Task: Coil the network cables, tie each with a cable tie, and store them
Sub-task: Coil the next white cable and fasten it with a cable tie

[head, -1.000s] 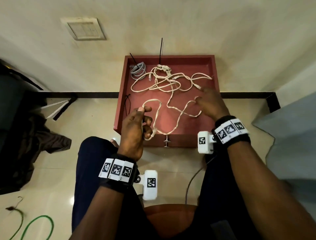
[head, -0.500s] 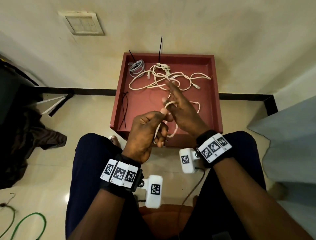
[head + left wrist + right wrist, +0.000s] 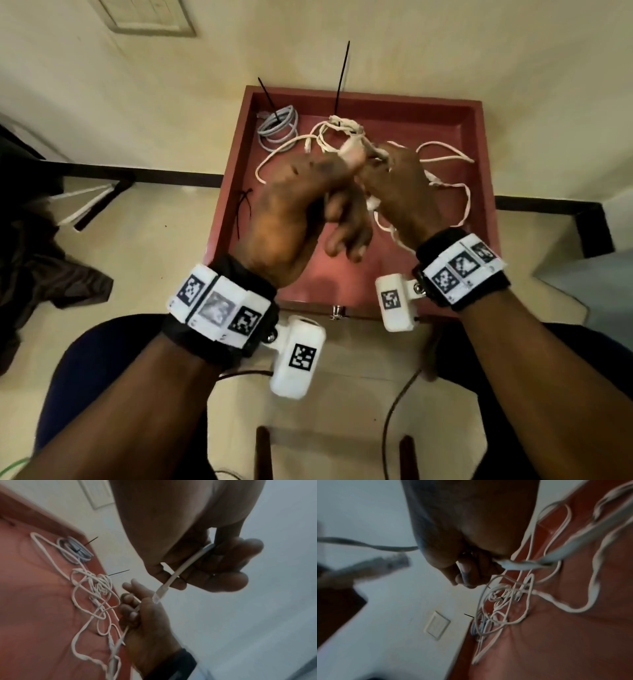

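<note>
A loose white network cable [image 3: 445, 158] sprawls in tangled loops over a red tray [image 3: 481, 144]. My left hand [image 3: 301, 202] grips one end of it, and the clear plug [image 3: 157, 596] juts out past my curled fingers [image 3: 223, 577]. My right hand [image 3: 400, 185] pinches a strand of the same cable [image 3: 518, 565] just beside the left, both raised over the tray. A grey cable coil [image 3: 278, 128] bound by a black tie lies in the tray's far left corner. Next to it lies a small white coil [image 3: 342, 125] with a black tie [image 3: 342, 75] sticking up.
Spare black cable ties [image 3: 244, 205] lie over the tray's left rim. The tray sits on a tiled floor against a cream wall [image 3: 411, 41] with a switch plate [image 3: 150, 17]. Dark cloth [image 3: 51, 274] lies on the floor at left. My knees flank the tray's near edge.
Both hands rose and moved forward over the tray, staying close together. The right hand, with straight fingers half a second ago, now pinches the white cable. More cable has lifted off the tray.
</note>
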